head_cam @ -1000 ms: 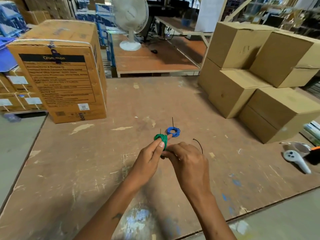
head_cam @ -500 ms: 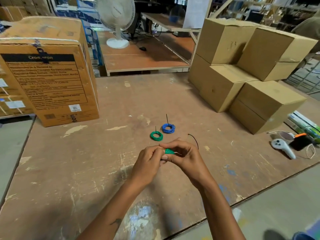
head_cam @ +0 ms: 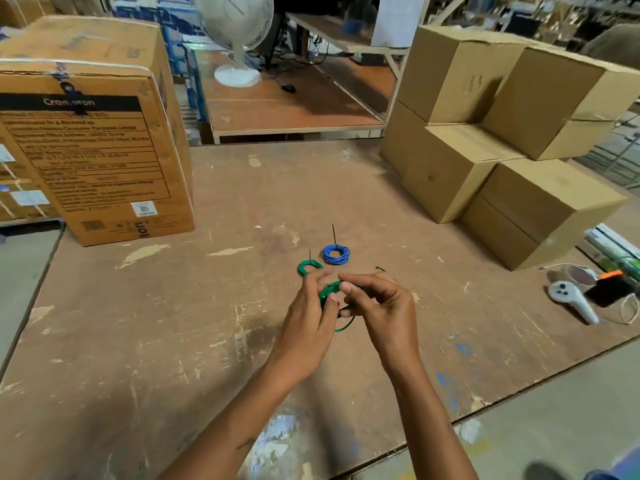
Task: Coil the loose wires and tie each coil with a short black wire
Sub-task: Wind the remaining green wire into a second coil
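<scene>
We are in the middle of coiling a loose green wire [head_cam: 333, 295]: our left hand [head_cam: 309, 315] pinches the small bundle of loops between thumb and fingers, and our right hand [head_cam: 379, 308] closes its fingertips on the same bundle from the other side, with one loop of the wire hanging free below the hands, above the worn wooden table [head_cam: 145, 323]. Just beyond our hands lie two coils that look finished, a green coil [head_cam: 306, 266] and, close beside it, a blue coil [head_cam: 336, 254], each with a thin black end sticking up from it, so we judge the task well along. A short black wire [head_cam: 380, 269] lies on the table just past our right fingers, near enough to reach. The next move, as we see it, calls for winding the free loop into the bundle, then holding the coil tight with one hand while the other fetches that black piece and twists it around the loops; letting go too early would let the coil spring open. Nothing blocks the work area. A large printed carton [head_cam: 100, 147] stands well off to the left, stacked cardboard boxes [head_cam: 498, 140] to the right, a white handheld controller [head_cam: 571, 301] near the right edge, and a white fan [head_cam: 237, 32] on the bench behind.
</scene>
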`<state>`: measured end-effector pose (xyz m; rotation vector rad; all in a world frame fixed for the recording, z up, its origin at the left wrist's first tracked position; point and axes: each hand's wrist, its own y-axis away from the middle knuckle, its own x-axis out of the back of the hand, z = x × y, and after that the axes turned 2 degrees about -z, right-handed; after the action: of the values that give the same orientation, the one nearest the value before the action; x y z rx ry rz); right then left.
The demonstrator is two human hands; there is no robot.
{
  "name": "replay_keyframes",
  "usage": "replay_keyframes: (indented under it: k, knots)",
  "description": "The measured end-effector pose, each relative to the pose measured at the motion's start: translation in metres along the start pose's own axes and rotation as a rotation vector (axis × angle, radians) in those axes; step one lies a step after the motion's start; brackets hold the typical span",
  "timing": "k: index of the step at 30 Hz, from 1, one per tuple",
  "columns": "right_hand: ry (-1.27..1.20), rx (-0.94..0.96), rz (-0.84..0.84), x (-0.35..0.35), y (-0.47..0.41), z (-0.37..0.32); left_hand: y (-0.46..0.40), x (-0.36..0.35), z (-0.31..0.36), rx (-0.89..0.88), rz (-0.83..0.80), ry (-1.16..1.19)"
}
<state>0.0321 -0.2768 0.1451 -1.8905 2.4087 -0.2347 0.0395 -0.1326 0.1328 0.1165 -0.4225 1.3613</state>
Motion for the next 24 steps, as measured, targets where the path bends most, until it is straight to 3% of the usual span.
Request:
replay_keyframes:
  k: [4, 9, 14, 19, 21, 24]
  knots:
    - [-0.045, -0.039, -0.01, 0.015, -0.016, 0.008, -0.011, -0.027, 0.003, -0.06, 0.038, -0.131]
    - [-0.02, -0.097, -0.07, 0.04, -0.037, 0.023, -0.034, -0.053, 0.003, 0.025, 0.024, -0.001]
    - [-0.06, -0.139, -0.128, 0.072, -0.05, 0.028, -0.057, -0.053, -0.003, 0.104, -0.142, 0.09]
    - [-0.132, -0.168, -0.168, 0.086, -0.061, 0.033, -0.073, -0.05, 0.002, 0.238, -0.11, -0.178]
    - [-0.133, -0.177, -0.164, 0.088, -0.063, 0.034, -0.076, -0.054, 0.007, 0.326, -0.077, -0.082]
    - [-0.115, -0.168, -0.141, 0.09, -0.068, 0.034, -0.077, -0.06, 0.011, 0.393, 0.005, 0.29]
